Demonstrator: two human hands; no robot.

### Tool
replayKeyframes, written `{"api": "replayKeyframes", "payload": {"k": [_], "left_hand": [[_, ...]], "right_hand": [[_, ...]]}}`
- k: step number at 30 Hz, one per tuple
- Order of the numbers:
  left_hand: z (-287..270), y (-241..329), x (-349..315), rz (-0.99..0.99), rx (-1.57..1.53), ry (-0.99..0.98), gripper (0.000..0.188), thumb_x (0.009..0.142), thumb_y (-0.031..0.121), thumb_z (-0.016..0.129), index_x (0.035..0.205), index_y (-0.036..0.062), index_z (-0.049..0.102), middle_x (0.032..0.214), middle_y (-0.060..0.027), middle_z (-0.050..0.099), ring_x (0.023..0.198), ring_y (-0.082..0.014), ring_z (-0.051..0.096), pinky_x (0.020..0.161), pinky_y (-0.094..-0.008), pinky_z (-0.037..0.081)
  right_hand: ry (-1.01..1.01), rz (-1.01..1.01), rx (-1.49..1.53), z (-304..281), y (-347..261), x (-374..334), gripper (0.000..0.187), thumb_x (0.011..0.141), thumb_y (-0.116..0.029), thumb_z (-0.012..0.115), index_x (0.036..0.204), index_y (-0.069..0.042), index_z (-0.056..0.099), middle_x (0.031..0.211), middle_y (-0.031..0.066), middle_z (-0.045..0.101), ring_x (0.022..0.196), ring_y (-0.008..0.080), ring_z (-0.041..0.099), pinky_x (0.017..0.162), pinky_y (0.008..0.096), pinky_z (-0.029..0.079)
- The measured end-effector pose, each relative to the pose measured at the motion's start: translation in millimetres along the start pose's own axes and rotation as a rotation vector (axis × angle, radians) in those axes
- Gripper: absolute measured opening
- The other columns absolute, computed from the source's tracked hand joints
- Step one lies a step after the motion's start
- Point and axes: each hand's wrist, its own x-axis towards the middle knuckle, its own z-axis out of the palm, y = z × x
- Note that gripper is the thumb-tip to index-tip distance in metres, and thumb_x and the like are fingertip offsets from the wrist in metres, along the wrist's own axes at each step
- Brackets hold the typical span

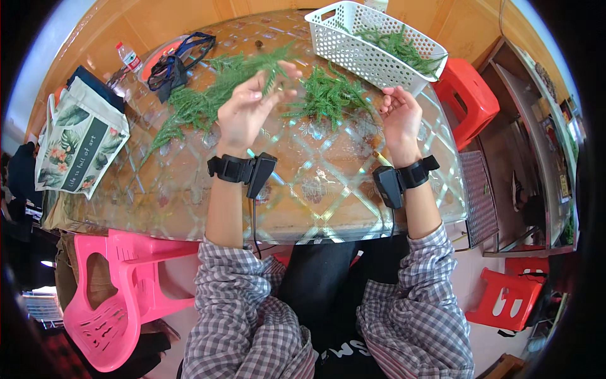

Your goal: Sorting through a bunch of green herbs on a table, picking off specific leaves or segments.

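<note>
My left hand [245, 107] is raised over the table, its fingers closed on a feathery green sprig [273, 60] that is slightly smeared by motion. Just behind and left of it, a spread of long green fronds [199, 101] lies on the tabletop. A second, bushier heap of green sprigs [331, 98] sits between my two hands. To the right of that heap hovers my right hand [402, 120], palm turned up and fingers loosely curled with nothing seen in them. Both wrists carry black straps with small black devices.
A white perforated basket [353, 60] holding more greenery stands at the back right of the glass-covered table [297, 215]. Leaf-print tote [85, 136], dark strapped bag [169, 76] and bottle [129, 58] are at left. Pink chair [107, 316], red stool [467, 101] and shelf unit [505, 95] surround the table.
</note>
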Motion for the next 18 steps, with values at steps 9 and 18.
{"api": "replayKeyframes", "payload": {"k": [9, 18], "left_hand": [[3, 1, -7, -0.142, -0.144, -0.322, 0.021, 0.066, 0.026, 0.053, 0.061, 0.0067, 0.047, 0.1, -0.0168, 0.05, 0.1, -0.0315, 0.046, 0.089, -0.043, 0.033], [3, 2, -11, -0.128, -0.466, -0.524, 0.03, 0.067, 0.023, 0.052, 0.082, -0.0025, 0.057, 0.068, -0.011, 0.047, 0.089, -0.03, 0.047, 0.088, -0.0491, 0.035]], "right_hand": [[-0.001, 0.047, -0.022, 0, -1, -2, 0.025, 0.087, -0.02, 0.046, 0.083, 0.001, 0.058, 0.063, 0.0011, 0.049, 0.057, 0.0119, 0.044, 0.059, 0.0246, 0.036], [-0.039, 0.029, -0.036, 3, -2, -2, 0.027, 0.087, -0.021, 0.045, 0.087, 0.002, 0.058, 0.063, 0.0018, 0.049, 0.058, 0.0125, 0.044, 0.061, 0.0245, 0.036]]}}
